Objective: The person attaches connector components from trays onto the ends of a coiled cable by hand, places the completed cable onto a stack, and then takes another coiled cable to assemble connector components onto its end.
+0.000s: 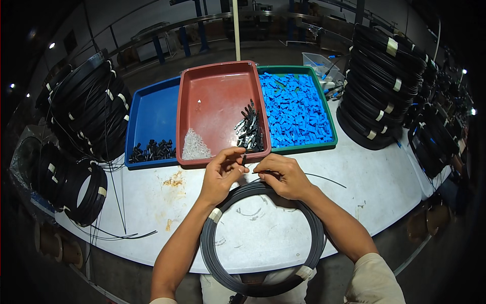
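Observation:
Between the fingertips of my left hand [225, 171] is a small black connector part [244, 160], held upright above the table. Close to its right, my right hand [285, 176] pinches with thumb and forefinger; what lies in that pinch is too small and dark to make out. Below both hands, a taped coil of black cable [206, 242] leans over the table's front edge toward my lap. A loose length of black cable [326, 179] sticks out to the right from behind my right hand.
Beyond my hands stand a blue tray [152, 116] and a red tray [217, 101] with black and clear small parts, and a green tray [331, 124] of blue pieces. Tall stacks of cable coils [96, 106] rise at left and right [379, 86]. Loose cable ends [136, 235] lie near the left edge.

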`<move>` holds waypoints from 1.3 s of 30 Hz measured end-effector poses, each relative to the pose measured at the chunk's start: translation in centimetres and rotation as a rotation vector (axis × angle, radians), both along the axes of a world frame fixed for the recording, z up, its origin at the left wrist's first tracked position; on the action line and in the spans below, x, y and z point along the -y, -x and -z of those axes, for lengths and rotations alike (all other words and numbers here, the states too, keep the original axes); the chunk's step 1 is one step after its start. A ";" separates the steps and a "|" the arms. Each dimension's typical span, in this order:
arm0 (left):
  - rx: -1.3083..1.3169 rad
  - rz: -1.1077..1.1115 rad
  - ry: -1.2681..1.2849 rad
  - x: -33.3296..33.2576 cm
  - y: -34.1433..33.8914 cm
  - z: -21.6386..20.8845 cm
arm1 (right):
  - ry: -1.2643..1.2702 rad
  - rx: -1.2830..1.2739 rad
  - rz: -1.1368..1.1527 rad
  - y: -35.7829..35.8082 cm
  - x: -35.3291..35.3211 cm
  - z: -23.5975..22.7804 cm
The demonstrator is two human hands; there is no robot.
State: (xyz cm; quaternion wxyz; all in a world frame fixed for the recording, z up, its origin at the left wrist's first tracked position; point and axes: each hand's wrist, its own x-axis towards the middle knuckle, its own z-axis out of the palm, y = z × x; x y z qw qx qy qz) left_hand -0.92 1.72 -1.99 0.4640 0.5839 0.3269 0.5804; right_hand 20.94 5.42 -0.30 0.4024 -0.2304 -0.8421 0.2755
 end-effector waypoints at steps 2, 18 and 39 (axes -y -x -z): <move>-0.018 -0.027 -0.006 0.1 0.0 0.0 | -0.031 -0.016 -0.023 0.0 0.1 -0.1; -0.113 0.064 0.052 1.2 -0.2 -0.5 | -0.038 -0.010 -0.020 -0.2 0.3 -0.2; -0.142 0.044 0.003 1.3 -0.3 -0.4 | -0.051 0.016 -0.020 -0.2 0.7 -0.6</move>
